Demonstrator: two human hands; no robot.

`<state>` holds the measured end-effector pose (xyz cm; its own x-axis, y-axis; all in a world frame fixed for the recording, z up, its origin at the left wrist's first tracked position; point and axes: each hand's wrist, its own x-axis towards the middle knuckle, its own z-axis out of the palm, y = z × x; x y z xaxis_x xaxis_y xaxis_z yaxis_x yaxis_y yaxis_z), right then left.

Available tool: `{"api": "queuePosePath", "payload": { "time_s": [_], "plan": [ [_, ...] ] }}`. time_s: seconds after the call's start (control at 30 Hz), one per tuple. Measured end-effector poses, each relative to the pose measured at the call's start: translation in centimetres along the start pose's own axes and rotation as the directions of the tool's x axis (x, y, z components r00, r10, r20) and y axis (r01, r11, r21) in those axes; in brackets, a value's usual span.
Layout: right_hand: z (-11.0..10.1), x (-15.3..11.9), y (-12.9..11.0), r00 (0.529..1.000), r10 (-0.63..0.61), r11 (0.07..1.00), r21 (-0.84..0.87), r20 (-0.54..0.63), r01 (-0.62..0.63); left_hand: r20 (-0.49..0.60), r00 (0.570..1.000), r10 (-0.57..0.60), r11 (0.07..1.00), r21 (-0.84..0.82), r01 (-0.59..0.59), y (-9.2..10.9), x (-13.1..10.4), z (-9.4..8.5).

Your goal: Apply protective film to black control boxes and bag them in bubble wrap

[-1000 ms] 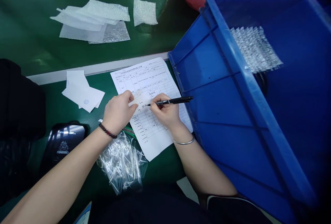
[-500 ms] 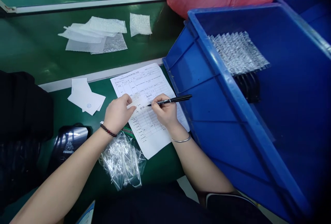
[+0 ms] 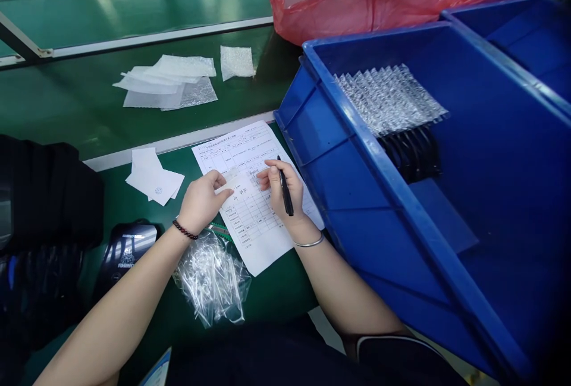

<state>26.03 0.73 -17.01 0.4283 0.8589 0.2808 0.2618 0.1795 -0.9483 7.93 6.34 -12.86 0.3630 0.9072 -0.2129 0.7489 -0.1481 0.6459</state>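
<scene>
A printed form with a table grid lies on the green bench. My left hand pinches a small white slip with handwriting, which rests over the form. My right hand is over the right part of the form and holds a black pen, its tip raised and pointing away from me. A clear plastic bag lies below my left wrist, with a green strip partly showing beside it.
Blue bins stand at the right with bubble wrap and black items inside. A red plastic bag is behind them. White cards, foam pouches and a black RHINO packet lie around.
The pen has swung from lying nearly level with its tip on the slip to pointing up and away. My right fingers have loosened and lifted. The view has tilted up slightly.
</scene>
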Motion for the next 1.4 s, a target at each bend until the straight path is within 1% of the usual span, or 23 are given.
{"api": "queuePosePath", "payload": {
  "time_s": [0.07, 0.3, 0.43, 0.53, 0.7, 0.87, 1.0, 1.1, 1.27, 1.4],
  "plan": [
    [0.0, 0.0, 0.2, 1.000, 0.009, 1.000, -0.003, 0.026, -0.009, 0.006, 1.000, 0.006, 1.000, -0.008, -0.006, -0.1, 0.0, 0.0],
    [-0.1, 0.0, 0.3, 0.998, -0.038, 0.999, -0.030, 0.040, 0.039, 0.009, 1.000, 0.009, 0.999, 0.033, -0.009, -0.1, 0.0, 0.3],
    [-0.3, 0.0, 0.4, 0.998, -0.028, 0.999, -0.025, 0.062, 0.029, 0.013, 1.000, 0.008, 0.999, 0.054, -0.009, 0.1, -0.1, 0.3],
    [-0.3, 0.0, 0.4, 0.996, -0.011, 0.998, -0.063, 0.088, 0.016, 0.012, 1.000, 0.001, 0.998, 0.066, -0.002, 0.3, -0.2, 0.3],
    [-0.3, 0.1, 0.3, 0.989, -0.032, 0.989, -0.140, 0.142, 0.052, 0.014, 1.000, -0.020, 0.986, 0.163, 0.017, 0.8, -0.1, 0.4],
    [-0.5, 0.1, 0.4, 0.993, 0.012, 0.986, -0.169, 0.122, 0.009, 0.006, 1.000, -0.011, 0.975, 0.221, 0.009, 0.8, 0.0, 0.7],
    [-0.5, 0.2, 0.3, 0.981, -0.062, 0.971, -0.215, 0.184, 0.102, 0.003, 1.000, 0.006, 0.977, 0.215, -0.006, 0.6, 0.0, 0.9],
    [-0.3, 0.4, 0.1, 0.971, -0.117, 0.960, -0.225, 0.209, 0.164, -0.002, 1.000, 0.011, 0.979, 0.203, -0.011, 0.4, 0.0, 1.0],
    [-0.2, 0.3, -0.1, 0.964, -0.100, 0.963, -0.219, 0.246, 0.156, -0.009, 1.000, 0.005, 0.980, 0.200, -0.003, 0.5, 0.1, 1.1],
    [-0.2, 0.2, 0.0, 0.959, -0.113, 0.963, -0.208, 0.258, 0.169, -0.011, 1.000, 0.004, 0.980, 0.200, -0.002, 0.6, 0.0, 1.1]
  ]
}}
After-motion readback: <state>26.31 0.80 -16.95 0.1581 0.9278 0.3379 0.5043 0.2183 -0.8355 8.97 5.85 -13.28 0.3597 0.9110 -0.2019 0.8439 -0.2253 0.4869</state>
